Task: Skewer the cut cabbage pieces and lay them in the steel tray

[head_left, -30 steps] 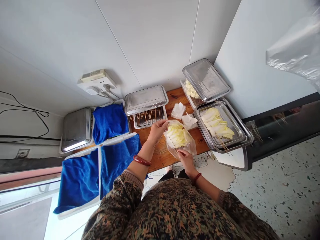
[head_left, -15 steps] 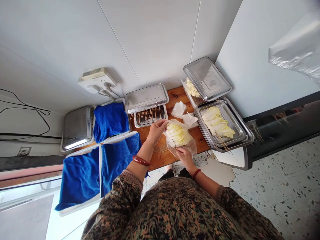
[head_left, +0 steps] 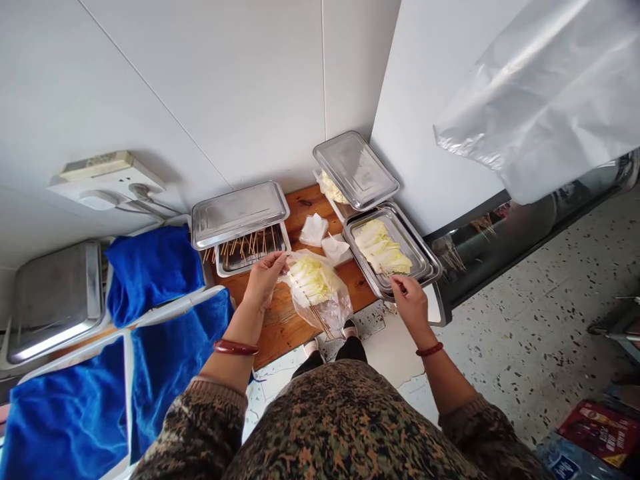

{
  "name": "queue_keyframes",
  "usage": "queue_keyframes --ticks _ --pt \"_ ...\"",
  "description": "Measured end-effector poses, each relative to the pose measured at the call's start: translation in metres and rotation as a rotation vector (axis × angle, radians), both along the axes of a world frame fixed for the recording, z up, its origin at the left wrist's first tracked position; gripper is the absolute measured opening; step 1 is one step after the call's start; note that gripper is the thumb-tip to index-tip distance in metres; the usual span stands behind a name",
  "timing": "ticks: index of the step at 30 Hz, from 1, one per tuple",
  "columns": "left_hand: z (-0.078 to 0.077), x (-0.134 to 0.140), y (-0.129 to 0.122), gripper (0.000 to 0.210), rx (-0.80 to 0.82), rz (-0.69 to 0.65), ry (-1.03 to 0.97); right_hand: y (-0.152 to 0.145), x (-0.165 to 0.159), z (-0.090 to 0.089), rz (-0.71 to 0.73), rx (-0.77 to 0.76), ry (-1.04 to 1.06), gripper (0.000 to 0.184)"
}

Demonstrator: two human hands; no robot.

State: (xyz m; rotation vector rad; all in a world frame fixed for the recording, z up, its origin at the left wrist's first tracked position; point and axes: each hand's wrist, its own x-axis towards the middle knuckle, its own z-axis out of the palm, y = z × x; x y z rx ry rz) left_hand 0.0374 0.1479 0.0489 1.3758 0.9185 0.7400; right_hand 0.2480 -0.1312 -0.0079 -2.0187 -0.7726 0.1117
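Note:
My left hand [head_left: 265,279] pinches the rim of a clear plastic bag [head_left: 341,308] at its upper left. In the bag lie pale yellow napa cabbage leaves [head_left: 311,279] on thin wooden skewers [head_left: 320,320], whose ends stick out towards me. To the right, my right hand [head_left: 413,305] is at the near edge of a metal tray [head_left: 419,248], its fingers pinched on the skewer ends of more cabbage leaves [head_left: 381,245] lying there. The fingers partly hide those sticks.
A lidded metal pan [head_left: 240,212] with several skewers stands at the back left. Blue cloths [head_left: 155,267] cover containers further left. White tissues [head_left: 314,229] lie on the wooden table [head_left: 285,320]. A plastic sheet [head_left: 545,100] hangs at the upper right.
My right hand has left the bagged cabbage and moved right to the skewers at the tray. My left hand still holds the bag. The view has turned to the right.

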Motion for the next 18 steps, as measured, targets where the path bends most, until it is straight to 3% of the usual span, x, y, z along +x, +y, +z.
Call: queue_keyframes --ticks 4,10,18 --pt "-0.001 0.005 -0.001 0.042 -0.015 0.022 0.019 0.001 0.026 -0.013 -0.024 -0.071 -0.078 0.028" --pt "-0.001 0.007 -0.003 0.042 -0.012 0.070 0.012 0.012 0.029 -0.025 0.017 -0.073 -0.078 0.022" --pt "-0.001 0.007 0.000 0.040 -0.011 0.116 0.015 0.004 0.047 -0.002 -0.083 0.095 0.098 0.031"
